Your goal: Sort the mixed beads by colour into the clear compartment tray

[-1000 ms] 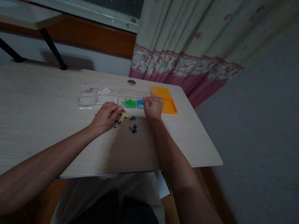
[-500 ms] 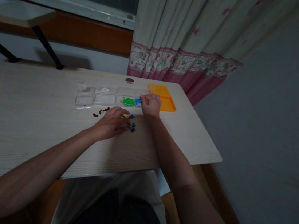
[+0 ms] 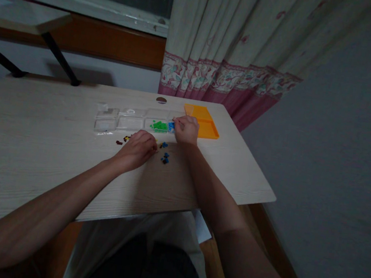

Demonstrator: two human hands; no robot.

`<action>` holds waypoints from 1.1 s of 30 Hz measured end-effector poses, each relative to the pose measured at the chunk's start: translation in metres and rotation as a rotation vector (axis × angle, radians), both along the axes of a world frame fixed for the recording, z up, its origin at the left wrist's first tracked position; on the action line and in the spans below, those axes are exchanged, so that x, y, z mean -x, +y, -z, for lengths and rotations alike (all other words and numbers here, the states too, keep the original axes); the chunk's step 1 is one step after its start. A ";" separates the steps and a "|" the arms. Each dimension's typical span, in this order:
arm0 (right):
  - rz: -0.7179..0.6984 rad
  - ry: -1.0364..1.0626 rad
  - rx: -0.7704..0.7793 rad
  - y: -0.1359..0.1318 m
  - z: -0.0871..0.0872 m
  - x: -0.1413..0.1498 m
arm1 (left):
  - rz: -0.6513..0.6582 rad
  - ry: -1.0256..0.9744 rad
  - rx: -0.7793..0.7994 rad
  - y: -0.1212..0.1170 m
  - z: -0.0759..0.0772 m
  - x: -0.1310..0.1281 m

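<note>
My left hand [image 3: 139, 147] rests low over the table with its fingers drawn together; whatever they hold, if anything, is too small to make out. Just right of it lie several small blue pieces [image 3: 165, 158], and brown and yellow pieces [image 3: 119, 142] lie to its left. My right hand [image 3: 186, 129] is closed in a pinch above the blue bits [image 3: 171, 126] in the right end of a clear compartment box [image 3: 130, 123]. What its fingertips grip is hidden. Green bits [image 3: 159, 126] fill the neighbouring compartment.
An orange tray [image 3: 207, 129] with dividers stands right behind my right hand. A dark round spot [image 3: 161, 100] shows near the table's back edge. The pale wooden table [image 3: 50, 148] meets a wall and a curtain [image 3: 221, 77]; a raised shelf [image 3: 27, 15] stands at back left.
My left hand's fingers have drawn together and pulled slightly left, away from the blue pieces. My right hand stays at the box's right end.
</note>
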State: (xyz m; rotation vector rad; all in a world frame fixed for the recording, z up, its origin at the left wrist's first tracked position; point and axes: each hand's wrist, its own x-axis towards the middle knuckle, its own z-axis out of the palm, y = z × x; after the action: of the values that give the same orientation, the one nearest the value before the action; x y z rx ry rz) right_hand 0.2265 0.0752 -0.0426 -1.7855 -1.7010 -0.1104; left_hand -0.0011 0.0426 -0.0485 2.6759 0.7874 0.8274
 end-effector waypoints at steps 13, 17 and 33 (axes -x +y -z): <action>-0.618 -0.073 -0.120 -0.020 0.001 0.042 | -0.213 -0.711 0.697 0.016 0.005 0.007; -0.652 -0.050 -0.114 -0.019 0.005 0.046 | -0.246 -0.702 0.673 0.015 0.005 0.008; -0.574 -0.032 -0.086 -0.014 0.002 0.041 | -0.187 -0.613 0.604 0.014 0.010 0.007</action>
State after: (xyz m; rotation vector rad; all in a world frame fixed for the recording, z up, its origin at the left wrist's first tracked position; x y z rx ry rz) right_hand 0.1859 0.0614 -0.0446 -1.1813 -2.1269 0.0381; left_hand -0.0081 0.0562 -0.0584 1.7109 0.9349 1.1464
